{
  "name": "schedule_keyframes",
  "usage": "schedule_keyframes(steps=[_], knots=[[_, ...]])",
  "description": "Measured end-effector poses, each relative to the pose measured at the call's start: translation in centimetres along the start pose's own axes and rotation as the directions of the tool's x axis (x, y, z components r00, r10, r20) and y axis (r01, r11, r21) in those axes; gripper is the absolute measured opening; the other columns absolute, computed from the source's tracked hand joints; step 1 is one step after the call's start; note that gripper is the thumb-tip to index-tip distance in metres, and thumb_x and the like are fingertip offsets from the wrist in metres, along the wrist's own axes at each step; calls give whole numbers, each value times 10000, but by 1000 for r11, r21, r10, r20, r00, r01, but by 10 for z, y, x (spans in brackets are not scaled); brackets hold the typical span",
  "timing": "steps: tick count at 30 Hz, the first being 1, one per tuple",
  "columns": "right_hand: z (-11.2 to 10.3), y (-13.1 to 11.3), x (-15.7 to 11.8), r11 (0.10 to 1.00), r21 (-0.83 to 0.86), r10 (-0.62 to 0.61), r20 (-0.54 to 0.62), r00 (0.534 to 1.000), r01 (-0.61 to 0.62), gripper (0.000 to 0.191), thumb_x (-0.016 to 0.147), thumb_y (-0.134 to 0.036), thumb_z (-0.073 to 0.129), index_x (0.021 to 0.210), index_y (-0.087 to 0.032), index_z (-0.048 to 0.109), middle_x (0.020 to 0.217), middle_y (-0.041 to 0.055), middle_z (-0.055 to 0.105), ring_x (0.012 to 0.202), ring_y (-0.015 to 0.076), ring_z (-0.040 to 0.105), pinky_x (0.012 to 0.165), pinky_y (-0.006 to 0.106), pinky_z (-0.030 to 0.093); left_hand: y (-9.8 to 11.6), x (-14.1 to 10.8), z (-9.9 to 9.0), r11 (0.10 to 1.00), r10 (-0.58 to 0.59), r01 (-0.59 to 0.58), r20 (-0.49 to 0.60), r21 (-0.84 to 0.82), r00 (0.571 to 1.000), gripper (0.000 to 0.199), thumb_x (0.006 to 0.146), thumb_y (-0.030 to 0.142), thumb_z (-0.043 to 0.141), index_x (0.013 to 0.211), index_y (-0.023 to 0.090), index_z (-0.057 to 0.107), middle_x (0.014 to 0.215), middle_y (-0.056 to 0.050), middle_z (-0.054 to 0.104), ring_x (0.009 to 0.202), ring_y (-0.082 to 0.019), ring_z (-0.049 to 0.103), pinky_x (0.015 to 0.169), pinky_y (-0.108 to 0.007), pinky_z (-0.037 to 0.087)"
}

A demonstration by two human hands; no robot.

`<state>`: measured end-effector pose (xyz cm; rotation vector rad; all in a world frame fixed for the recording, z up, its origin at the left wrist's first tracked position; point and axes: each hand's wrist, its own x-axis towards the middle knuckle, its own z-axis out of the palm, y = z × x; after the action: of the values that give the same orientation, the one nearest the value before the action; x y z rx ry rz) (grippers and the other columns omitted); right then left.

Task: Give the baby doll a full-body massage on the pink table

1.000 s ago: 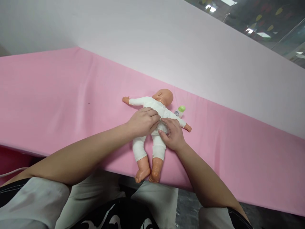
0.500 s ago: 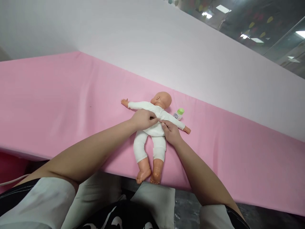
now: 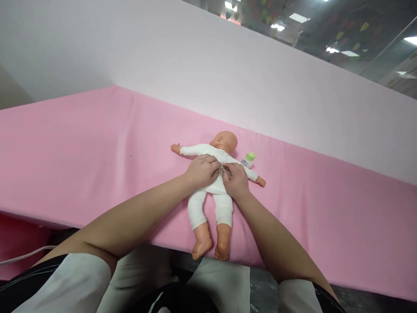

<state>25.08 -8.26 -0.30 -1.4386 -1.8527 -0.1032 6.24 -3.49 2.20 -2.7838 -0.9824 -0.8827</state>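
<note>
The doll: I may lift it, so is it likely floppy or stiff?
The doll probably flops at its cloth-covered legs. Its smooth, shiny feet look firmer, perhaps slippery. Lying flat with arms spread, it seems unlikely to roll.

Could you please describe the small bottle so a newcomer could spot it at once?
On the pink surface, find the white-clad doll with its arms spread. Just beyond its sleeve on the picture's right is the small bottle. Its bright green cap sets it apart from the white sleeve beside it.
</note>
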Motion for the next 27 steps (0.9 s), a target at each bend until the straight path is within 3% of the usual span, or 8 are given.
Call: schedule_keyframes(steps=[3,8,13,17,22,25,27], knots=[[1,4,2,1000,2,-8,24,1000,7,333,991,-293,545,1244,-199,740,1190,138,751,1133,332,647,1075,540,510,-1,0,1,1000,15,-14,2,-7,1000,348,1021,255,485,1227,183,756,1194,-113,756,1169,-290,660,1044,-459,491],[5,15,7,998,53,-30,188,982,20,408,1022,-315,494,1322,-178,733,1246,154,737,1178,330,642,1111,549,508,-5,3,2,999,-50,51,131,-3,990,335,1026,290,469,1138,166,760,1129,-115,744,1090,-294,666,1000,-466,499],[4,16,6,999,17,-37,145,989,35,452,1020,-334,502,1383,-150,698,1252,175,704,1210,351,611,1135,575,490,-5,2,3,999,-51,51,98,-3,994,373,1024,315,473,1253,164,726,1212,-128,703,1158,-312,615,1051,-479,469],[5,15,6,999,-14,-44,135,990,46,516,1017,-353,515,1475,-139,617,1435,203,621,1368,378,539,1209,608,426,-5,-1,4,999,-45,44,46,21,998,485,1032,347,463,1451,163,624,1378,-152,637,1227,-338,564,1076,-503,440],[8,20,10,999,23,-33,263,964,28,513,1051,-367,451,1486,-145,608,1489,186,622,1405,358,551,1240,591,416,-5,0,5,995,-88,82,133,55,987,498,1041,372,421,1434,159,641,1371,-163,638,1198,-364,553,1015,-538,444],[9,22,10,999,32,-39,265,964,31,497,1048,-365,456,1480,-176,613,1480,173,632,1406,348,556,1240,596,417,-5,1,5,994,-97,89,163,55,982,494,1040,379,411,1405,160,661,1305,-172,665,1151,-366,566,987,-553,448],[9,22,10,999,28,-45,250,967,39,503,1043,-363,463,1487,-171,604,1482,182,623,1413,349,551,1242,596,416,-5,0,5,994,-91,82,137,67,986,494,1037,393,422,1393,159,673,1347,-187,656,1218,-391,553,1014,-575,433]])
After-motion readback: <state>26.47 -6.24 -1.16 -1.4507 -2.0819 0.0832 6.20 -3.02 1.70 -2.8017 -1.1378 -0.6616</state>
